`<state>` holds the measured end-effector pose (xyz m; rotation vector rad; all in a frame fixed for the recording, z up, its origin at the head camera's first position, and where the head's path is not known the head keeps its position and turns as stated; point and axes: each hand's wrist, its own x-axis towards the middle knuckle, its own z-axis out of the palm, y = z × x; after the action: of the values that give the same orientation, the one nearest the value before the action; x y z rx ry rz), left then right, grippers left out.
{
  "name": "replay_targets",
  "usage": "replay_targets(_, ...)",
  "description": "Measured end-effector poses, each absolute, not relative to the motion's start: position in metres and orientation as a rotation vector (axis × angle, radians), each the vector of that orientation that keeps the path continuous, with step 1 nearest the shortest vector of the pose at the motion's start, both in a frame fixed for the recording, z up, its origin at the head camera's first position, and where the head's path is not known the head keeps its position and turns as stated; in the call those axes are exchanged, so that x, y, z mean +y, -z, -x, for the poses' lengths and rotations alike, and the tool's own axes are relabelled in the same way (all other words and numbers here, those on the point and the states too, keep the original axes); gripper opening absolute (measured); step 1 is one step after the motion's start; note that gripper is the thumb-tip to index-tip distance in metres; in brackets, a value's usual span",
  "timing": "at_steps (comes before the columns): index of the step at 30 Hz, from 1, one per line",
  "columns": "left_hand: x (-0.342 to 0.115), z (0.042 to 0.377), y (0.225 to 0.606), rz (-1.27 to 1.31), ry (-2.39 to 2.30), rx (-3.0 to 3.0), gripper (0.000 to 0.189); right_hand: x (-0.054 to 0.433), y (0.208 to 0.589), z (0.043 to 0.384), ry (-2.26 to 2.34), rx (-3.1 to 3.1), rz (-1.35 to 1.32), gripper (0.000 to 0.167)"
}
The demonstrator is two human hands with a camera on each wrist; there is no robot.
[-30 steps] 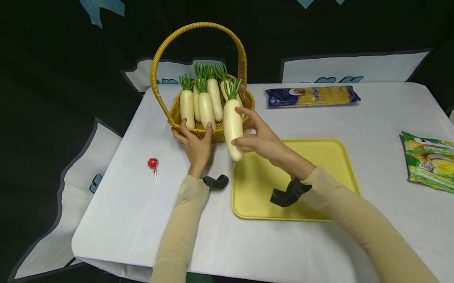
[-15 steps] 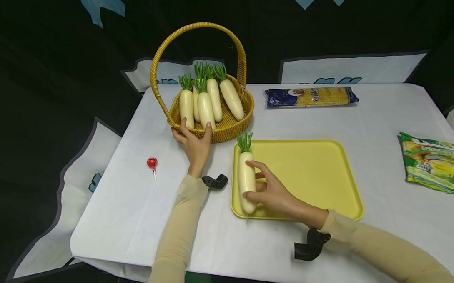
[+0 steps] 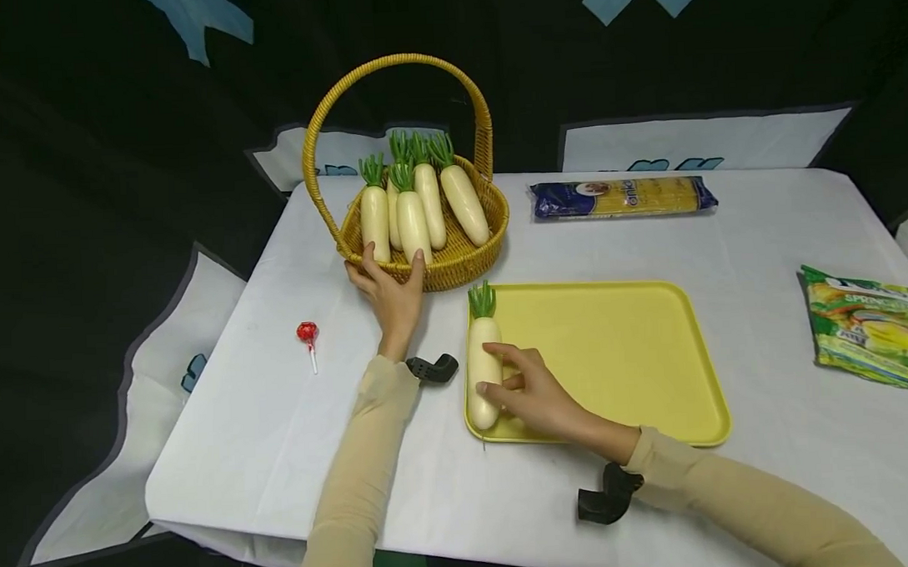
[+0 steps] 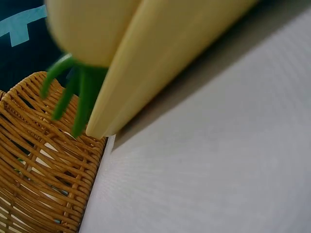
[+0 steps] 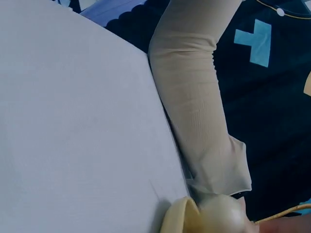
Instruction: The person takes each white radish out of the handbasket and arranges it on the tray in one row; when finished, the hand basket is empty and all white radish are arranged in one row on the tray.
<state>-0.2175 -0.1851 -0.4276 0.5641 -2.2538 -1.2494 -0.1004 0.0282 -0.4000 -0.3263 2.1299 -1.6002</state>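
Observation:
In the head view a white radish (image 3: 484,366) with a green top lies along the left side of the yellow tray (image 3: 614,353), its leaves toward the back. My right hand (image 3: 536,397) holds it from the right, index finger and thumb over its body. Its pale tip (image 5: 221,213) shows blurred in the right wrist view, beside the tray's edge (image 5: 177,218). My left hand (image 3: 395,302) grips the front rim of the wicker basket (image 3: 457,271), thumb and fingers spread along it. Several more white radishes (image 3: 464,204) lean inside the basket, green tops up.
A red lollipop (image 3: 307,333) lies on the white-covered table (image 3: 242,441), left of my left arm. Behind the tray is a long pasta packet (image 3: 624,197). A green soup packet (image 3: 868,327) lies at the far right. The basket's tall handle (image 3: 401,60) arches over the radishes.
My right hand has carried one radish from the basket's front right down to the tray's left side, lowering it there and shifting slightly left. My left hand has stayed on the rim.

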Motion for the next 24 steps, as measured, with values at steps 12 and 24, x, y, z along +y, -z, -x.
replay_targets(12, -0.185, 0.218, 0.429, -0.551, 1.237, -2.257, 0.08, 0.032, 0.397, 0.099, 1.472, 2.363, 0.461, 0.044)
replay_targets(24, -0.185, 0.218, 0.43, -0.547, 1.215, -2.252, 0.078, 0.032, 0.386, 0.112, 1.536, 2.404, 0.563, 0.032)
